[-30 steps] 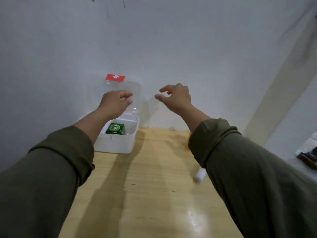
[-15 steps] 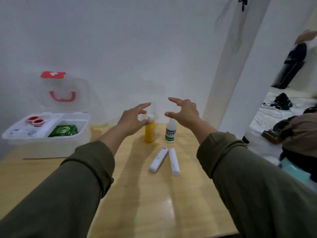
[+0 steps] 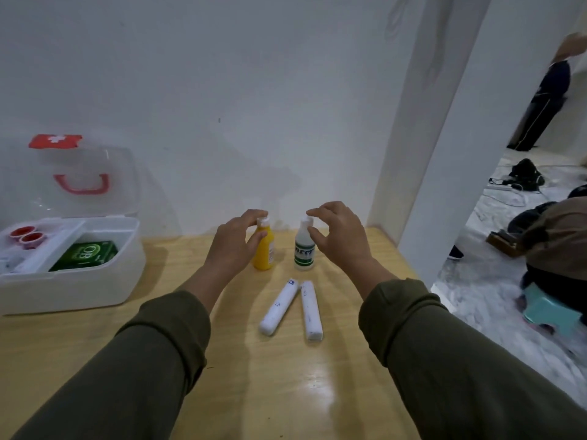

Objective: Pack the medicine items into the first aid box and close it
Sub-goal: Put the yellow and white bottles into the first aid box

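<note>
- Your counter (image 3: 197, 369) is pale wood with visible grain, lacquered smooth; a glossy patch of reflected light sits near its front.
- Your first aid box (image 3: 73, 287) is white plastic with a soft sheen. Its raised lid (image 3: 92, 182) is clear plastic with a red plastic handle.
- The yellow bottle (image 3: 264, 249) and the white bottle (image 3: 304, 249) look like smooth plastic, the white one with a printed paper-like label.
- The two white tubes (image 3: 310, 309) look smooth, slightly glossy.
- Your sleeves (image 3: 152, 369) are matt olive cloth.
- The wall (image 3: 238, 90) behind is matt white.
</note>
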`<state>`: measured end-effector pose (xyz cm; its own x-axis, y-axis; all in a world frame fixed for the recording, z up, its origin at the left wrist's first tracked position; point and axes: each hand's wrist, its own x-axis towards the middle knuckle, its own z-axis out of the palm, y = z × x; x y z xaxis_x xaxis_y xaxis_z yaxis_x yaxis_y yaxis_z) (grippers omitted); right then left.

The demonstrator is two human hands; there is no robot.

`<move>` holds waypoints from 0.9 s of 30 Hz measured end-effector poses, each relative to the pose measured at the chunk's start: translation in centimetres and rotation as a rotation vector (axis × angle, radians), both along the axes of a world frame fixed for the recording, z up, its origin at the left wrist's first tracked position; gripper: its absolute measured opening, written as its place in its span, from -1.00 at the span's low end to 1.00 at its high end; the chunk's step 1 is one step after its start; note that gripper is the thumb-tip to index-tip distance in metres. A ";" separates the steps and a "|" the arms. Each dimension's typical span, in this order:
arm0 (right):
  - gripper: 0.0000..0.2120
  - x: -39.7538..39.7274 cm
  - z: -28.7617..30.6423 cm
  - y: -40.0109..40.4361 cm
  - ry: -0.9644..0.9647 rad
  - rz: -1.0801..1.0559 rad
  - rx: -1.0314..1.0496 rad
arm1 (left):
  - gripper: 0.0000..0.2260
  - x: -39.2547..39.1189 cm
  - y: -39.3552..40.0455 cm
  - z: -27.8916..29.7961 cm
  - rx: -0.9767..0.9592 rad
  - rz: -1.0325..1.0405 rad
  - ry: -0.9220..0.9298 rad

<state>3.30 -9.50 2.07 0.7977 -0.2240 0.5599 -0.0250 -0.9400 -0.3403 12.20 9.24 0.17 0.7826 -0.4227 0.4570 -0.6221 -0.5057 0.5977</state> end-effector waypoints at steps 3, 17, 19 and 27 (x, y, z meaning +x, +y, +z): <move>-0.74 0.3 -0.5 -0.1 -0.028 0.026 0.005 | -0.74 0.1 0.0 -0.2 -0.066 -0.015 -0.016; -0.71 1.2 -1.9 0.2 -0.041 0.090 0.203 | -0.77 0.5 -0.2 -0.9 -0.171 0.002 0.012; -0.74 1.4 -1.8 0.3 -0.054 0.083 0.246 | -0.77 0.6 -0.3 -1.0 -0.189 0.003 0.018; -0.78 1.7 -1.1 1.2 -0.054 0.061 0.309 | -0.79 0.5 0.4 -0.8 -0.208 0.020 0.025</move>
<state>5.05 -8.34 0.97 0.7861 -0.3425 0.5146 0.0542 -0.7911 -0.6092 12.74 9.60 -0.68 0.8021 -0.3055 0.5132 -0.5969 -0.3817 0.7057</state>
